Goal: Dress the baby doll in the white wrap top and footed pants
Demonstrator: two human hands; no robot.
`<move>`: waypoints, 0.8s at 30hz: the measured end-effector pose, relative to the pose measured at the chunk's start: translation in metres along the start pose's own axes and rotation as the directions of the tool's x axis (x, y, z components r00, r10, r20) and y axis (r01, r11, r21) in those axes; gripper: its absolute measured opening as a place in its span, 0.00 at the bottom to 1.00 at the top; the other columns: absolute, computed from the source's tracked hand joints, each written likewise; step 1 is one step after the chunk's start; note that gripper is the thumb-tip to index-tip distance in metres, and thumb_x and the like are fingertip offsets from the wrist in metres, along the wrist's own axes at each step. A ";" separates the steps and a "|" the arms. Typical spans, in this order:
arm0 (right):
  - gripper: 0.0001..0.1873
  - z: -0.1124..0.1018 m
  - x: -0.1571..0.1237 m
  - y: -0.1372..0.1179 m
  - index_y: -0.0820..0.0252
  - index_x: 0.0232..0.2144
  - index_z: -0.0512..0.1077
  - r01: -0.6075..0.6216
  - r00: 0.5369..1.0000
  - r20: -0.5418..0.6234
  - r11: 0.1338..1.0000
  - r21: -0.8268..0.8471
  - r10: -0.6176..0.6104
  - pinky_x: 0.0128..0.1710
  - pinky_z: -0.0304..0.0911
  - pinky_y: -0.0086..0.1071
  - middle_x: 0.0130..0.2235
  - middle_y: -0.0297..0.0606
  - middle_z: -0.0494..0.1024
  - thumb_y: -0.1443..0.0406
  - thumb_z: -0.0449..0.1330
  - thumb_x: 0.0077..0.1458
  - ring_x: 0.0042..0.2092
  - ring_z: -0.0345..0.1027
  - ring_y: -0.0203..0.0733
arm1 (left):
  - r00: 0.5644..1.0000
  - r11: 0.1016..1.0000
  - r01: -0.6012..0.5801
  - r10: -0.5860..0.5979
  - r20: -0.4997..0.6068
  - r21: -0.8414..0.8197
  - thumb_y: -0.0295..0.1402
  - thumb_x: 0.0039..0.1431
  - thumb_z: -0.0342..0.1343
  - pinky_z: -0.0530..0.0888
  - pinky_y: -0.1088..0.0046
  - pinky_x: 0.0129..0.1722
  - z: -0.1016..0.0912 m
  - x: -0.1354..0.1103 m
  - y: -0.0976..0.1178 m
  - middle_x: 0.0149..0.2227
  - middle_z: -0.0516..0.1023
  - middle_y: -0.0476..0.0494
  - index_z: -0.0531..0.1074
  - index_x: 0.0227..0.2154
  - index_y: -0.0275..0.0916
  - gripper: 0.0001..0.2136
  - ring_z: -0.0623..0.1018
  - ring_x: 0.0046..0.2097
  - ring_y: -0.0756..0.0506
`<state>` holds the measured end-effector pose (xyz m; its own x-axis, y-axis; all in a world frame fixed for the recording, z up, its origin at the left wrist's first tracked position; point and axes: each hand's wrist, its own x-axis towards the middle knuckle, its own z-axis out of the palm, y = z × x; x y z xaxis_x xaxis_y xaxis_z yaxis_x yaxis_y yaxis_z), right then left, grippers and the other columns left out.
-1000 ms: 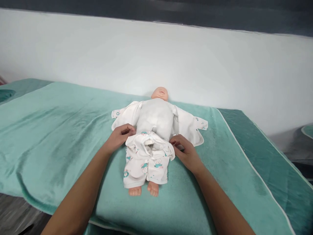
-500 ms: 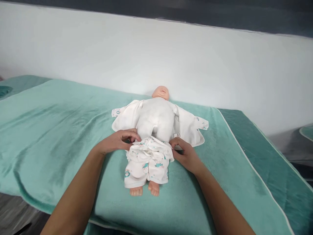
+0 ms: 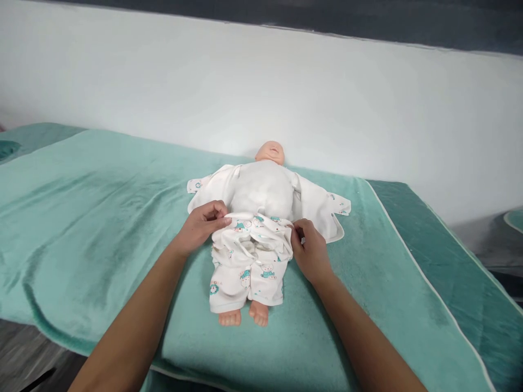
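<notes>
A baby doll point(image 3: 263, 185) with a white cloth body lies on its back, its feet toward me. White printed baby pants point(image 3: 249, 261) cover its legs up to the hips, bunched at the thighs. My left hand point(image 3: 206, 222) pinches the waistband at its left side. On the opposite side my right hand point(image 3: 309, 245) grips the waistband, its fingertips partly hidden by the cloth. Spread open beneath the doll is a white baby shirt point(image 3: 321, 209), with printed cuffs at the ends of its sleeves.
A green blanket point(image 3: 102, 218) covers the bed under the doll. Darker green cloth point(image 3: 441, 245) shows along the right. Behind the bed stands a white wall point(image 3: 204, 81). Grey floor point(image 3: 28, 354) appears at the lower left.
Both hands have moved up the doll's body with the waistband. The pants have slid from the thighs to the hips, covering more of the white body.
</notes>
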<state>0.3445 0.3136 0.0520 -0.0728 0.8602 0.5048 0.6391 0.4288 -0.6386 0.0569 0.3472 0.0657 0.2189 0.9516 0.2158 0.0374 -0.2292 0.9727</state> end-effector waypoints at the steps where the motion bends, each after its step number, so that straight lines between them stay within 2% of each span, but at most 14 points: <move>1: 0.06 0.001 0.001 -0.001 0.54 0.34 0.63 -0.007 0.999 -0.043 1.000 0.001 0.007 0.32 0.58 0.31 0.30 0.30 0.68 0.62 0.54 0.66 0.30 0.62 0.37 | 0.997 0.999 -0.037 0.037 -0.062 -0.001 0.38 0.56 0.66 0.59 0.75 0.29 0.003 0.001 -0.002 0.27 0.62 0.53 0.69 0.28 0.38 0.12 0.61 0.29 0.52; 3: 0.07 0.003 0.004 -0.005 0.54 0.34 0.63 -0.029 0.987 -0.159 0.999 0.016 0.031 0.33 0.58 0.32 0.29 0.30 0.68 0.61 0.55 0.66 0.30 0.62 0.37 | 0.978 0.996 -0.086 0.088 -0.190 0.021 0.38 0.57 0.65 0.58 0.75 0.27 0.011 0.004 -0.005 0.26 0.60 0.54 0.70 0.29 0.39 0.11 0.60 0.28 0.52; 5: 0.07 0.007 0.009 -0.010 0.54 0.34 0.63 -0.065 0.968 -0.240 0.996 0.061 0.077 0.33 0.59 0.32 0.29 0.30 0.68 0.60 0.56 0.65 0.31 0.62 0.37 | 0.940 0.991 -0.111 0.130 -0.316 0.080 0.37 0.57 0.64 0.58 0.75 0.27 0.018 0.005 -0.008 0.25 0.59 0.54 0.71 0.30 0.39 0.09 0.60 0.27 0.52; 7: 0.08 0.010 0.014 -0.012 0.54 0.34 0.64 -0.111 0.965 -0.221 0.984 0.138 0.140 0.33 0.58 0.32 0.29 0.29 0.68 0.59 0.57 0.64 0.31 0.62 0.37 | 0.903 0.981 -0.114 0.169 -0.396 0.159 0.37 0.57 0.63 0.59 0.75 0.28 0.023 0.005 -0.010 0.25 0.60 0.54 0.71 0.30 0.40 0.08 0.61 0.27 0.51; 9: 0.10 0.011 0.017 -0.010 0.54 0.34 0.64 -0.172 0.971 -0.125 0.958 0.230 0.205 0.32 0.57 0.32 0.28 0.28 0.67 0.57 0.57 0.64 0.30 0.60 0.37 | 0.902 0.975 -0.087 0.164 -0.400 0.205 0.38 0.58 0.62 0.61 0.74 0.28 0.026 0.005 -0.012 0.25 0.62 0.53 0.71 0.30 0.41 0.09 0.62 0.28 0.51; 12: 0.15 0.006 0.018 -0.002 0.54 0.31 0.65 -0.299 0.954 0.109 0.888 0.349 0.278 0.29 0.55 0.31 0.25 0.26 0.63 0.52 0.56 0.64 0.28 0.55 0.36 | 0.939 0.983 -0.010 0.071 -0.336 0.181 0.41 0.59 0.61 0.61 0.74 0.28 0.023 0.005 -0.014 0.25 0.65 0.53 0.71 0.31 0.41 0.10 0.63 0.27 0.50; 15: 0.18 -0.002 0.017 0.007 0.55 0.31 0.67 -0.403 0.904 0.315 0.819 0.408 0.288 0.28 0.54 0.30 0.25 0.26 0.61 0.49 0.56 0.63 0.27 0.53 0.35 | 0.962 0.984 0.061 -0.013 -0.271 0.168 0.44 0.60 0.60 0.62 0.74 0.29 0.015 0.006 -0.013 0.26 0.66 0.53 0.70 0.31 0.40 0.12 0.64 0.29 0.50; 19: 0.12 -0.011 0.016 0.014 0.56 0.37 0.71 -0.435 0.866 0.450 0.771 0.466 0.217 0.34 0.60 0.30 0.31 0.29 0.69 0.54 0.58 0.62 0.32 0.61 0.36 | 0.976 0.970 0.178 -0.154 -0.152 0.163 0.47 0.64 0.54 0.62 0.75 0.30 0.005 0.005 -0.008 0.28 0.66 0.52 0.69 0.30 0.39 0.16 0.64 0.30 0.51; 22: 0.09 -0.014 0.016 0.015 0.56 0.38 0.72 -0.421 0.845 0.509 0.791 0.443 0.165 0.41 0.65 0.34 0.35 0.32 0.75 0.59 0.62 0.57 0.39 0.67 0.40 | 0.969 0.963 0.247 -0.248 -0.001 0.108 0.46 0.62 0.56 0.63 0.75 0.30 0.000 0.002 -0.002 0.30 0.69 0.51 0.70 0.34 0.39 0.14 0.66 0.31 0.50; 24: 0.09 -0.016 0.016 0.015 0.57 0.38 0.72 -0.423 0.831 0.533 0.802 0.422 0.158 0.43 0.66 0.36 0.36 0.33 0.76 0.60 0.63 0.55 0.41 0.68 0.42 | 0.959 0.962 0.265 -0.270 0.081 0.061 0.43 0.58 0.60 0.66 0.74 0.31 -0.003 0.001 0.003 0.32 0.72 0.50 0.71 0.37 0.39 0.12 0.69 0.32 0.49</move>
<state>0.3651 0.3294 0.0596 -0.3674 0.9300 0.0088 0.2202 0.0961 -0.9707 0.0546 0.3475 0.0692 0.2792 0.9582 -0.0623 0.1534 0.0196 0.9880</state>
